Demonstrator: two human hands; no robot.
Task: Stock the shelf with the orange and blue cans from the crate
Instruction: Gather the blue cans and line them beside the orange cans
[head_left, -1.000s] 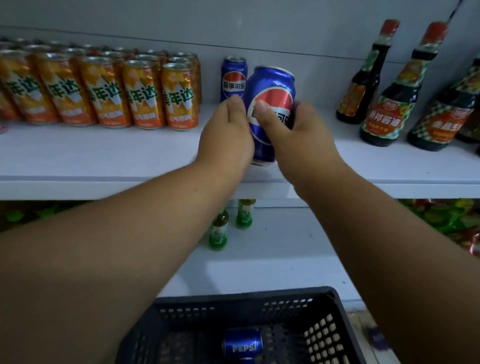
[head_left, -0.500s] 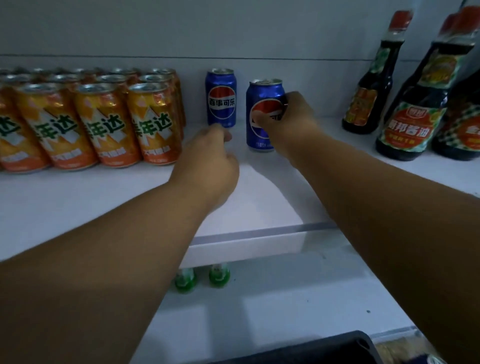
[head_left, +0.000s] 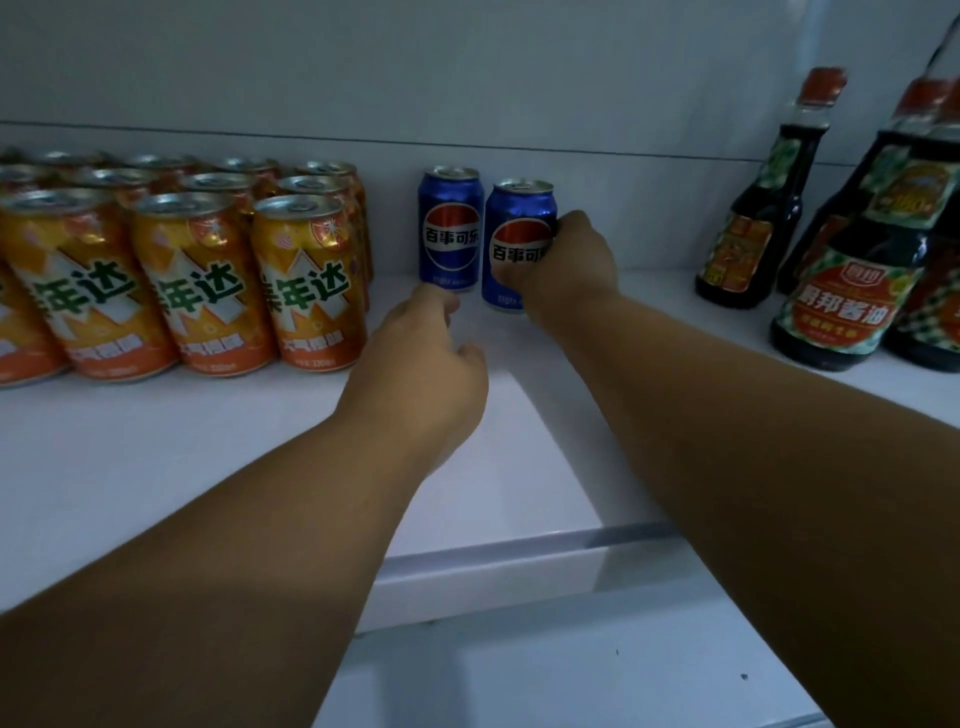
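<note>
Two blue cans stand upright side by side at the back of the white shelf (head_left: 519, 415). My right hand (head_left: 569, 265) grips the right blue can (head_left: 514, 218) from its right side, the can resting on the shelf. The left blue can (head_left: 449, 228) stands free beside it. My left hand (head_left: 421, 364) hovers over the shelf in front of the blue cans, fingers loosely curled, holding nothing. Several orange cans (head_left: 197, 280) stand in rows on the left of the shelf. The crate is out of view.
Dark sauce bottles (head_left: 852, 270) with red caps stand on the right of the shelf. Bare shelf surface lies in front of the blue cans, between the orange cans and the bottles. A lower white shelf (head_left: 519, 675) shows below.
The blue can went from held in both hands in front of the shelf to standing at the back beside the other blue can. My left hand let go; the view moved up, losing the crate.
</note>
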